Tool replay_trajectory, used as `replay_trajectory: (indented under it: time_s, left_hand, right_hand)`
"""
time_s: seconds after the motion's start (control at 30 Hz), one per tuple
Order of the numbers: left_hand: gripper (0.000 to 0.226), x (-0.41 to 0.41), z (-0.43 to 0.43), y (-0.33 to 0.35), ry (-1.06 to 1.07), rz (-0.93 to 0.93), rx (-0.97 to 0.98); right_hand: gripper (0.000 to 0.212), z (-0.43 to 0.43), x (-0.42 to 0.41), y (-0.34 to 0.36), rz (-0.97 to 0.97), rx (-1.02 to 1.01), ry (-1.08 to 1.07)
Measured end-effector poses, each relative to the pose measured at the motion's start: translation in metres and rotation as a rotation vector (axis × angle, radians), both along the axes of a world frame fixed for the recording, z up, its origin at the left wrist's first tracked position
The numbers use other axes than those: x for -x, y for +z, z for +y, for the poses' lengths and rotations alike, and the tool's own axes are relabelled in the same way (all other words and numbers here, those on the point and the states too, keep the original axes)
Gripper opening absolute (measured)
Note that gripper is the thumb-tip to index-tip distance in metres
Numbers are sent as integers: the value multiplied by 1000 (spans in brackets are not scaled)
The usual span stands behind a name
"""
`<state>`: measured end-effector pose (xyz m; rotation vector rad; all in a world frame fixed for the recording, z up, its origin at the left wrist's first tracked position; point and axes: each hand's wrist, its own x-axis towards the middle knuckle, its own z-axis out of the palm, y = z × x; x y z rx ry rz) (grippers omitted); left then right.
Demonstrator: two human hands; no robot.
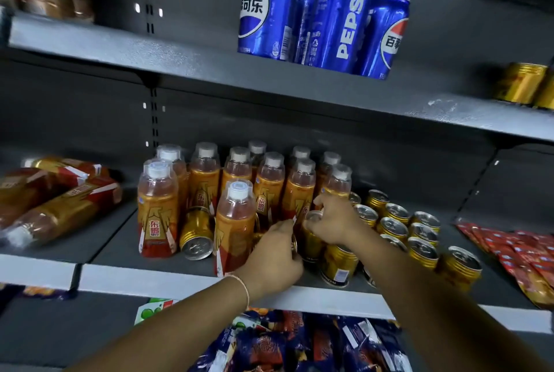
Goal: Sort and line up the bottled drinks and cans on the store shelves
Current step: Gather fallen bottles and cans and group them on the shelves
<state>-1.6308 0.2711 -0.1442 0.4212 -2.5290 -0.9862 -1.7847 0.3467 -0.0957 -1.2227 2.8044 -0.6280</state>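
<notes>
A: Obs. Middle shelf (126, 239), near the front edge. Right hand (332, 221): fingers (322, 202) curled over the top rim of an upright gold can (308, 242). The can stands between the orange-label bottles (269, 182) and the can rows (392, 227).

B: Left hand (275, 254)?

A: Fingers bent in against something gold-edged just beside that can. The back of the hand hides the hold, so I cannot tell whether it grasps.

B: Handling?

A: Judged: a full can, stiff-walled, fairly heavy, smooth and likely slippery. Take it round the body or by the top rim and keep it upright. The bottles are taller, tippier and softer-walled, so grip those at the waist, not the cap.

B: Outstanding?

A: One tipped can (196, 233) lies on its side among the bottles. Several flat bottles (60, 200) lie at the left.
</notes>
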Motion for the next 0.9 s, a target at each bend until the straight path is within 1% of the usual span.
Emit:
replay_trajectory:
  time_s: [0.07,0.27,0.33,0.4,0.47,0.5,0.53,0.63,0.67,0.73,0.9]
  left_hand:
    - [74,5,0,1,20,-17,-6]
    - [69,21,2,5,65,-51,19]
    - [70,26,3,8,68,-65,34]
    - [70,31,5,12,63,-64,41]
    - [68,35,6,16,61,-59,39]
    - [69,37,7,18,63,-60,47]
    - [70,39,7,20,68,-66,62]
    - [68,45,5,26,91,-85,142]
    - [68,46,4,28,94,-95,161]
    - [69,46,4,32,92,-111,182]
    - [60,40,3,37,88,-72,233]
  right_hand:
    - [48,1,3,-4,4,-3,12]
    - [26,5,12,-8,18,13,54]
    - [30,9,14,-6,15,50,64]
    - [36,14,21,-2,65,127,5]
    - [33,19,33,2,128,223,-114]
    - [28,21,38,4,118,282,-170]
    - [30,22,43,4,76,337,-210]
    - [69,18,54,4,-108,375,-215]
    - [75,15,56,4,-159,379,-195]
    - [73,7,62,1,-229,403,-168]
    - [64,-4,68,-10,-253,470,-191]
